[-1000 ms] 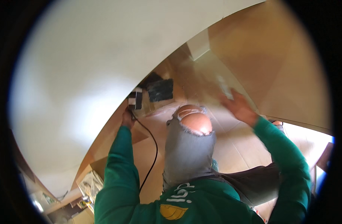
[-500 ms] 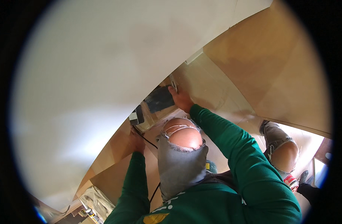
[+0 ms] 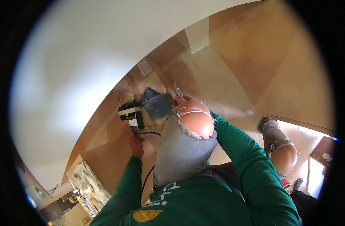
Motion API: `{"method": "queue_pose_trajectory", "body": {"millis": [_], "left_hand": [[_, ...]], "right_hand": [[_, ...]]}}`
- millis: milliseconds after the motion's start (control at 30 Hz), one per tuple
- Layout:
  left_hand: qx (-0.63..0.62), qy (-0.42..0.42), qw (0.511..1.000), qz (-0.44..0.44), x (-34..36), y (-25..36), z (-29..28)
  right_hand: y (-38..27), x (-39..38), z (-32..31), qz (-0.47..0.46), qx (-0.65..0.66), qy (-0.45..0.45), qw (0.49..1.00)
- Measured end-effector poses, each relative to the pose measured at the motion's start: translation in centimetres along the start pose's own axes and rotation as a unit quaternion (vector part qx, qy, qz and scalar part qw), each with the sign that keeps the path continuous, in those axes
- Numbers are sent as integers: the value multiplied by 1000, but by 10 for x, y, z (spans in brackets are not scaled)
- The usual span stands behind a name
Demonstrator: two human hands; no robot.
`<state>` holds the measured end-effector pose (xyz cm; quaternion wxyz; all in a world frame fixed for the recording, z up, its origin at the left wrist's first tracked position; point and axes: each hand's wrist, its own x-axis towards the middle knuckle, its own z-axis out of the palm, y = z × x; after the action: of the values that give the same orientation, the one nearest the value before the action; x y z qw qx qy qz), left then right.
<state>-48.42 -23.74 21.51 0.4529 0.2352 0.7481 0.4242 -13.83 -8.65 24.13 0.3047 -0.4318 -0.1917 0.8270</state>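
Observation:
My left hand [image 3: 136, 145] grips the near left edge of a brown, taped box [image 3: 153, 121], its fingers partly hidden. On that box, just beyond the hand, stands a black device [image 3: 131, 116] with a pale band, a white label and a thin white loop. Two dark, flat sheets [image 3: 159, 106] overlap beside it. My right hand [image 3: 179, 99] is closed at the box's right side and mostly hidden behind my raised knee [image 3: 195, 119]. A slim metal tool [image 3: 177, 90] lies right by its fingertips. A black cable [image 3: 148, 133] runs from near the device toward my body.
A large white curved surface [image 3: 74, 75] covers the upper left. Tall brown panels [image 3: 262, 56] stand on the right. Crumpled plastic sheeting [image 3: 89, 182] and a cartridge tube [image 3: 83, 201] lie at the lower left. A printed paper [image 3: 144, 67] sits beyond the box.
The view has shifted, so more of the black device and sheets shows from behind the white surface. My right hand has gone farther behind the knee.

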Motion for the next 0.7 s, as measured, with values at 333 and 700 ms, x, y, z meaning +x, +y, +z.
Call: {"method": "queue_pose_trajectory", "body": {"millis": [333,700], "left_hand": [[667,-183,694,200,-83,123,2],[618,148,748,192,-275,325,-170]], "right_hand": [[-28,-21,-52,-124,-274,19,954],[-47,-33,-153,-144,-419,174,879]]}}
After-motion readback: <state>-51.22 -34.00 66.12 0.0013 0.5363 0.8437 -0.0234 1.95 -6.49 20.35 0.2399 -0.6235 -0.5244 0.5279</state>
